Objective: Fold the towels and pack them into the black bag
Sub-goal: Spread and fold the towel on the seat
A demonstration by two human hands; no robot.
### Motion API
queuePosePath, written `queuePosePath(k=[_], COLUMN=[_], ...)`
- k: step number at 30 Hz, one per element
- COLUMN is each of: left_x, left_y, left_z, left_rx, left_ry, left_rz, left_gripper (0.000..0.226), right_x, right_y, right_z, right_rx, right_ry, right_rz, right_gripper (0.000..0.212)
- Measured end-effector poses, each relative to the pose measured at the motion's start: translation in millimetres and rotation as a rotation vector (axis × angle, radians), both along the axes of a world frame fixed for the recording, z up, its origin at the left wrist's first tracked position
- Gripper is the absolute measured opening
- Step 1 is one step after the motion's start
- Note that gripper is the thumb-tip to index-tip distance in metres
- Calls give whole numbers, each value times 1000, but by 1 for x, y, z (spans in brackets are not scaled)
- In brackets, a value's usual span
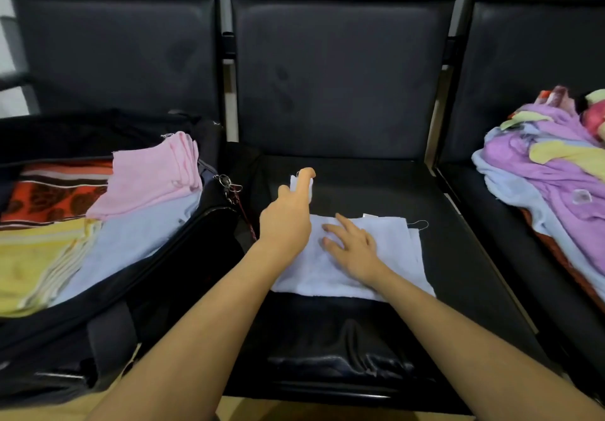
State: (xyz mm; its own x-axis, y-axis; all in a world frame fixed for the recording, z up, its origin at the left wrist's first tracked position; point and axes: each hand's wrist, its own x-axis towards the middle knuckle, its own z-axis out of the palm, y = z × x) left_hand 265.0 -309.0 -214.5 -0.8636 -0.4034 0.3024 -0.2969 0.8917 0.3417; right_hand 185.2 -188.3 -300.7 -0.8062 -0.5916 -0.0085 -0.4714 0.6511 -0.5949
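The person is folding a white towel (357, 263) on the middle seat (474, 256) of a row of dark chairs. This looks like the folding step, not the packing step yet.

The left hand (288, 214) is lifting the far left corner of the white towel up off the seat. Its fingers (306, 176) are pinching that corner. The right hand (353, 247) is lying flat on the middle of the white towel, with its fingers spread out and straight, pressing the cloth down so it is not sliding.

The black bag (183, 273) is sitting open, just to the left of the white towel. Inside it, folded towels are already lying: a pink towel (150, 178) on top, a light blue one (131, 240) under it, a yellow one (42, 263) and a red patterned one (49, 197). Well to the right of the white towel, a pile of loose towels (550, 175) is waiting on the next seat.

Next, I think the left hand is going to need to bring the lifted corner over the white towel to make a fold. The edges should be lining up neatly, and the right hand should be getting out of the way first.
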Motion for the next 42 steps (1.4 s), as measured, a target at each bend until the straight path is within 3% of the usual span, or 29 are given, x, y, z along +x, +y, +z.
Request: queuePosePath(k=[2, 4, 6, 9, 13, 15, 18, 23, 26, 31, 34, 38, 42], left_x=[-2, -11, -20, -34, -42, -41, -40, -34, -33, -32, -25, -8, 0], left_y=[5, 15, 29, 54, 89, 97, 89, 68, 58, 55, 52, 54, 43], left_z=[-1, -3, -4, -3, -11, -20, -28, -43, -62, -71, -62, -36, -5], left_rx=[223, 382, 432, 468, 591, 545, 376, 34, -7, 77, 122, 46, -69], left_ry=[69, 83, 102, 139, -139, -331, -311, -338, -415, -375, -290, -183, -137], left_rz=[-107, -162, -173, -230, -425, -439, -303, 97, 132, 65, -58, -69, 39], left_gripper=[45, 36, 29, 29, 45, 47, 42, 48, 53, 50, 42, 32, 45], right_x=[-4, -9, -13, -17, -19, -18, -15, -11, -11, -8, 2, 15, 25], right_y=[10, 26, 43, 68, 91, 95, 92, 80, 75, 61, 58, 52, 44], right_z=[8, 16, 24, 33, 39, 40, 38, 30, 27, 27, 36, 60, 90], right_rx=[-105, 3, 11, -127, -177, -73, 111, 418, 536, 417, 219, 66, -20], right_ry=[65, 251, 330, 267, 202, 180, 291, 402, 376, 251, 214, 159, 213], right_rz=[-125, -193, -253, -383, -537, -561, -521, -567, -561, -499, -419, -381, -370], right_gripper=[32, 25, 20, 21, 34, 34, 30, 70, 78, 49, 37, 33, 36])
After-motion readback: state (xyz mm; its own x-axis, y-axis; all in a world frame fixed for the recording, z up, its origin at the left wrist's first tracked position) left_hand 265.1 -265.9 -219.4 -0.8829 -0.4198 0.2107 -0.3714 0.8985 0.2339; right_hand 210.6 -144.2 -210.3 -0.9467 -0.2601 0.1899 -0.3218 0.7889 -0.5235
